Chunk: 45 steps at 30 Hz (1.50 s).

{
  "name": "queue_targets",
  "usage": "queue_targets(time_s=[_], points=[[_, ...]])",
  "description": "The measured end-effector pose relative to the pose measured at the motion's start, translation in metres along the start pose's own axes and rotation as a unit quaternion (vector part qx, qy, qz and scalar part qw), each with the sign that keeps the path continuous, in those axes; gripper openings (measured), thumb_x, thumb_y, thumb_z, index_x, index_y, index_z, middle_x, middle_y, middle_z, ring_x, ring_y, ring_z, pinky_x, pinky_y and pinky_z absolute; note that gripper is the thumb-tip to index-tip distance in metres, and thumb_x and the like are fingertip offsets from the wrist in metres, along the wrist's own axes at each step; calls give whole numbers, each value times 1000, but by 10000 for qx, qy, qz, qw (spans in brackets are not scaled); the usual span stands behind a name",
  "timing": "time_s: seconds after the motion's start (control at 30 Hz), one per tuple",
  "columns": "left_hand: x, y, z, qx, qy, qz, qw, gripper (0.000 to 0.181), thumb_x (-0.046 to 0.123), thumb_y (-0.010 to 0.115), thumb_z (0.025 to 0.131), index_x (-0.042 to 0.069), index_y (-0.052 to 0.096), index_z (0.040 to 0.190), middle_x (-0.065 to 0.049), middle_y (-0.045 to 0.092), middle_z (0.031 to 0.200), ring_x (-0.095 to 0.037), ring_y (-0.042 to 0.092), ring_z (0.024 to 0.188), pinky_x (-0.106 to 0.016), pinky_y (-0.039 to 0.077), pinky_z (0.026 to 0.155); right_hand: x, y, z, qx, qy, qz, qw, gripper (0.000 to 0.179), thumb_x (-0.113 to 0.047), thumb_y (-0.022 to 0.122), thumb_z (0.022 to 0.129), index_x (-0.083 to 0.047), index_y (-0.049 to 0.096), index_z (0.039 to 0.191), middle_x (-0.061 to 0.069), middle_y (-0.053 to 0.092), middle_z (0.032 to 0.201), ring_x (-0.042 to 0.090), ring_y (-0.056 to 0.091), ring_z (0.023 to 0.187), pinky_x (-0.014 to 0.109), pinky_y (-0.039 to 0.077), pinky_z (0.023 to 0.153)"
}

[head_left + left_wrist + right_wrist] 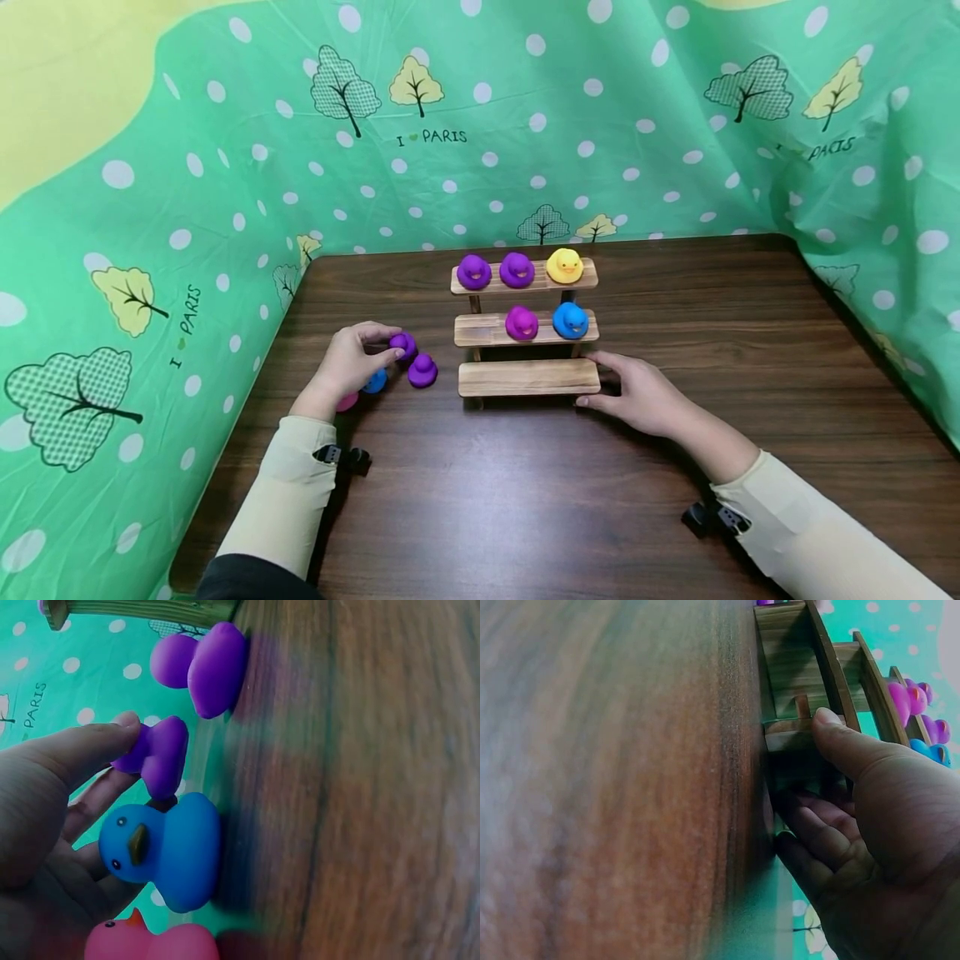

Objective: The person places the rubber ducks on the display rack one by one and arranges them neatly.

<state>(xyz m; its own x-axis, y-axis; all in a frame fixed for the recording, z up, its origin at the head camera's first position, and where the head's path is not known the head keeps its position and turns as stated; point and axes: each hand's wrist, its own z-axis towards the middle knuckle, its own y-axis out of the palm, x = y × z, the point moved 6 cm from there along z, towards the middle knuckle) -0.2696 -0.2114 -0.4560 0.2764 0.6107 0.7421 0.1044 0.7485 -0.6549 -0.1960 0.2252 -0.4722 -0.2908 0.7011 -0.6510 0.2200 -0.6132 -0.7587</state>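
Note:
My left hand (347, 367) pinches a small purple rubber duck (403, 345) between thumb and fingers, left of the shelf; in the left wrist view this duck (171, 756) hangs off the table. Close by on the tabletop stand another purple duck (423, 372), a blue duck (191, 851) and a pink duck (161, 945), the last two partly hidden by the hand in the head view. At the right end of a three-tier wooden display shelf (528, 378), my right hand (647, 395) grips the lowest tier, thumb in front and fingers behind.
Two purple ducks (474, 272) and a yellow duck (565, 266) sit on the top tier. A magenta duck (522, 323) and a blue duck (571, 321) occupy the middle one. Green dotted cloth (480, 158) surrounds the dark wooden table (480, 508).

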Motion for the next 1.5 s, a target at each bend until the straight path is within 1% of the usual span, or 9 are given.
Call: queue_targets(time_s=[0.17, 0.37, 0.67, 0.87, 1.0, 1.17, 1.3, 1.4, 1.5], points=[[5, -2, 0, 155, 21, -378, 9992, 31, 12, 86, 90, 8, 79, 119, -6, 76, 116, -26, 75, 101, -41, 63, 88, 0, 0, 0, -12, -13, -20, 10000, 74, -43, 85, 89, -8, 56, 148, 10, 71, 131, 28, 68, 119, 52, 57, 96], [16, -3, 0, 291, 239, -546, 9978, 31, 14, 86, 90, 9, 79, 120, -6, 76, 114, -25, 73, 103, -47, 62, 90, -2, -1, 0, 3, -18, -53, 10000, 74, -39, 86, 89, -6, 56, 148, 12, 70, 131, 28, 68, 118, 53, 57, 96], [38, -4, -2, 500, 665, -669, 9943, 32, 16, 86, 89, 9, 79, 120, -4, 76, 112, -22, 71, 104, -56, 60, 91, -1, 0, 0, -18, 15, -30, 10000, 74, -42, 85, 89, -7, 56, 148, 11, 71, 130, 28, 68, 117, 52, 58, 95], [60, -5, -4, 603, 859, -900, 9904, 31, 12, 87, 88, 9, 80, 118, -3, 76, 112, -19, 71, 102, -54, 60, 90, -1, 0, -1, -3, -6, -50, 10000, 74, -41, 85, 90, -6, 56, 148, 12, 71, 129, 28, 68, 117, 52, 58, 94], [75, -2, -5, 670, 911, -1118, 9873, 31, 10, 88, 86, 7, 80, 116, -6, 76, 112, -22, 72, 100, -53, 61, 87, -1, 0, -1, 9, -6, -75, 10000, 74, -41, 85, 90, -6, 56, 147, 11, 71, 129, 27, 68, 117, 52, 58, 93], [87, 3, -6, 741, 1017, -1171, 9851, 33, 6, 90, 84, 4, 79, 116, -9, 77, 110, -27, 72, 98, -51, 61, 86, -2, -1, 0, 19, -24, -81, 10000, 73, -41, 85, 89, -7, 56, 147, 10, 72, 128, 27, 68, 116, 52, 58, 93], [94, 7, -6, 770, 1088, -1112, 9848, 33, 6, 90, 83, 4, 80, 114, -7, 77, 109, -23, 71, 98, -44, 61, 85, -2, -1, 0, 16, -15, -83, 10000, 73, -40, 85, 90, -7, 56, 148, 10, 72, 128, 27, 68, 117, 51, 58, 93], [99, 10, -6, 748, 1130, -1122, 9844, 31, 11, 90, 84, 9, 81, 114, -2, 77, 107, -19, 70, 99, -49, 60, 86, -2, -1, 0, 20, -11, -109, 9999, 73, -41, 85, 90, -7, 56, 148, 10, 72, 129, 25, 68, 115, 49, 58, 90], [105, 13, -6, 749, 1175, -1157, 9835, 30, 16, 90, 85, 12, 81, 114, 2, 77, 107, -17, 70, 100, -57, 58, 88, -2, -1, 0, 30, -18, -154, 9999, 74, -42, 85, 89, -7, 56, 148, 10, 72, 128, 20, 69, 106, 44, 57, 84]])
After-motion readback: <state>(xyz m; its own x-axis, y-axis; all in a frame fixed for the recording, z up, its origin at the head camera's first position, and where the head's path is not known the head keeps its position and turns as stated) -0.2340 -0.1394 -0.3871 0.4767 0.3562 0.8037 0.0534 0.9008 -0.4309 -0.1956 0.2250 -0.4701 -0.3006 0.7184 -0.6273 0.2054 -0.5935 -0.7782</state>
